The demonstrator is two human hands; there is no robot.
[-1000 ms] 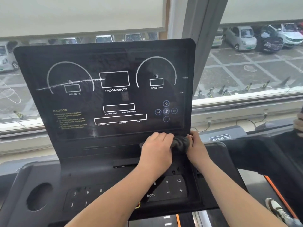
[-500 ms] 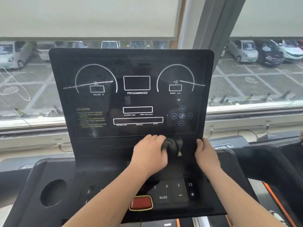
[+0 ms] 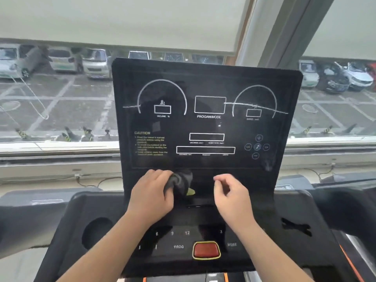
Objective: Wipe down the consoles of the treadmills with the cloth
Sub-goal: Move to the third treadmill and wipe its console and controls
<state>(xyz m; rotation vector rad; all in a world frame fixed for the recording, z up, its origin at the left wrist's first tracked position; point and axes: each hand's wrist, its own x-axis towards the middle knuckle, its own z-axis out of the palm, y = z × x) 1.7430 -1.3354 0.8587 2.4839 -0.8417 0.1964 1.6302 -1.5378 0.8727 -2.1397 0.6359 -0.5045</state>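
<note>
Head view. The left hand point(image 3: 151, 193) grips a bunched dark cloth point(image 3: 180, 183). Its fingers point(image 3: 160, 174) curl over the wad, which bulges out past the fingertips toward the right hand. The wad is held against the lower band of the console point(image 3: 205, 123), just beneath the printed screen outline. A yellow-green scrap shows at the cloth's lower edge. The right hand point(image 3: 232, 193) holds nothing; its fingers point(image 3: 221, 178) are loosely curled, thumb near the forefinger, level with the cloth and clearly apart from it. Whether these fingertips touch the panel cannot be told. Nearer than both wrists, on the key deck, sits a red button point(image 3: 206, 249). A round recess point(image 3: 97, 233) lies outboard of the left forearm.
</note>
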